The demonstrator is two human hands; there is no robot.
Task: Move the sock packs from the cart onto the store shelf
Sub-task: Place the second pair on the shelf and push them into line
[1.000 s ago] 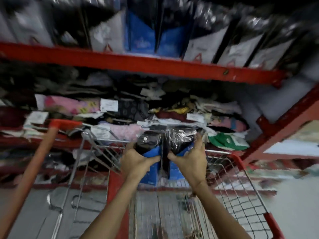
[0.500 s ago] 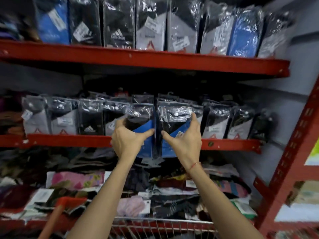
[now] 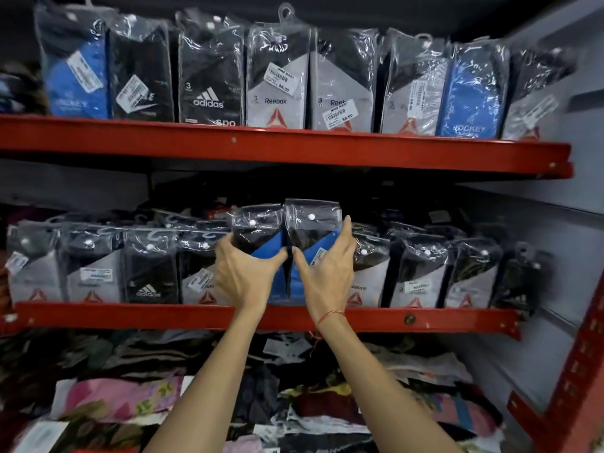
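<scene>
My left hand [image 3: 243,276] grips a black-and-blue sock pack [image 3: 258,230] in clear plastic. Beside it, my right hand [image 3: 327,276] grips a second, matching sock pack [image 3: 312,223]. Both packs stand upright and side by side at the front of the middle red shelf [image 3: 130,315], in a gap in the row of sock packs [image 3: 91,266] standing there. Their lower edges are hidden behind my hands. The cart is out of view.
The upper red shelf [image 3: 294,148] carries a full row of upright sock packs [image 3: 277,83]. Below the middle shelf lies a heap of mixed folded garments [image 3: 124,397]. A red shelf upright [image 3: 575,371] and a grey wall panel close off the right side.
Both hands have carried the two packs up from the cart to the middle shelf. The view has risen, so the cart has left the frame and the upper shelf shows.
</scene>
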